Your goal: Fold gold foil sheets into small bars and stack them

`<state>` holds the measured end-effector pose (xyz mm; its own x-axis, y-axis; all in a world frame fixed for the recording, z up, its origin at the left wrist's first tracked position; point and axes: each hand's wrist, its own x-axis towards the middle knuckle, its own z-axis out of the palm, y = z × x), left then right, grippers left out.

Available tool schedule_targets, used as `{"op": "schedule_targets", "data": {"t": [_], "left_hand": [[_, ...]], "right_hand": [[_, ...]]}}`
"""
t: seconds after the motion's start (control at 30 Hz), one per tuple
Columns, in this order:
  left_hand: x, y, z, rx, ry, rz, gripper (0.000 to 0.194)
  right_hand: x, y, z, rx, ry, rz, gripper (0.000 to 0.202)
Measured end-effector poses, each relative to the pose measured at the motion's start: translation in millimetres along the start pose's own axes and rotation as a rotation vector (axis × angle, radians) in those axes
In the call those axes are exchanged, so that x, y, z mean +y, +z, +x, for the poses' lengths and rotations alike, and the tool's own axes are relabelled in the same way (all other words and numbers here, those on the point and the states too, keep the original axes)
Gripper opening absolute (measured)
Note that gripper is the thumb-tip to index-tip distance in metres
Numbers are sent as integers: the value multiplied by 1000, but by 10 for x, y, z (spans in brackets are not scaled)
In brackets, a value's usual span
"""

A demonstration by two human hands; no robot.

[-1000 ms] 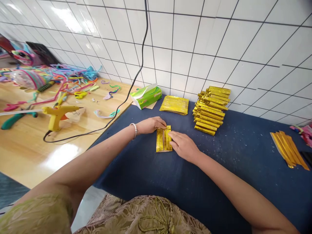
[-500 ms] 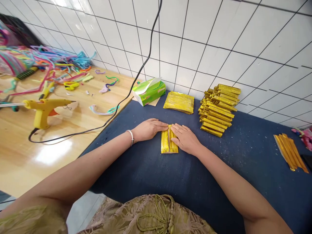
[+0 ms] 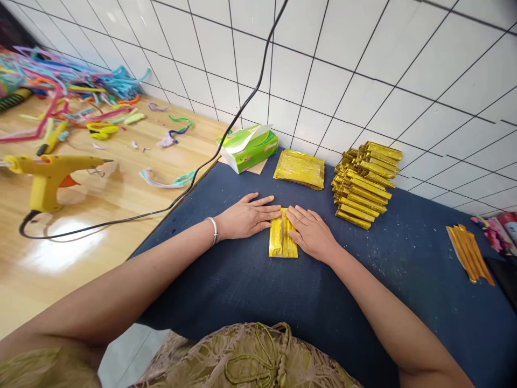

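A small sheet of gold foil paper (image 3: 277,242) lies on the dark blue table covering, its two sides folded inward so that a narrow gap runs down the middle. My left hand (image 3: 248,216) rests flat with fingers spread, the fingertips touching the sheet's upper left part. On the right side of the same sheet, my right hand (image 3: 310,233) presses down with its fingers stretched out. Beyond my hands lie a flat stack of gold foil paper (image 3: 299,169) and, to its right, a pile of folded gold strips (image 3: 363,186).
A green tissue pack (image 3: 252,148) stands by the tiled wall. On the wooden table at left are a yellow glue gun (image 3: 46,175), its black cord (image 3: 242,108) crossing the view, and colourful pipe cleaners (image 3: 86,81). More folded gold strips (image 3: 470,253) lie far right.
The view has shifted slightly to the right. My left fingers have spread further apart and moved a little off the sheet. My right hand stays pressed on the foil paper.
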<state>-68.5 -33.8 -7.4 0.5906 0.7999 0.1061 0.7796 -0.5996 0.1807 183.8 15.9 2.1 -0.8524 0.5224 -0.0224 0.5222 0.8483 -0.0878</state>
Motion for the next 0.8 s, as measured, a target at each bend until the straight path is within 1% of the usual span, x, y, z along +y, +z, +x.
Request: {"op": "schedule_targets", "data": {"t": [0.2, 0.4, 0.53, 0.7, 0.77, 0.8], "left_hand": [[-61, 5, -64, -6, 18, 11, 47], [18, -18, -85, 50, 50, 39, 44], [35, -18, -66, 55, 54, 29, 41], [46, -54, -76, 25, 32, 6, 42], [92, -90, -98, 23, 21, 1, 46], [121, -110, -110, 18, 22, 1, 50]], "right_hand": [[4, -1, -33, -31, -2, 26, 54], [-5, 13, -30, -26, 10, 26, 54], [-8, 18, -36, -25, 14, 29, 54], [79, -52, -96, -33, 1, 69, 50], [126, -99, -124, -59, -24, 102, 53], [146, -124, -135, -77, -41, 120, 58]]}}
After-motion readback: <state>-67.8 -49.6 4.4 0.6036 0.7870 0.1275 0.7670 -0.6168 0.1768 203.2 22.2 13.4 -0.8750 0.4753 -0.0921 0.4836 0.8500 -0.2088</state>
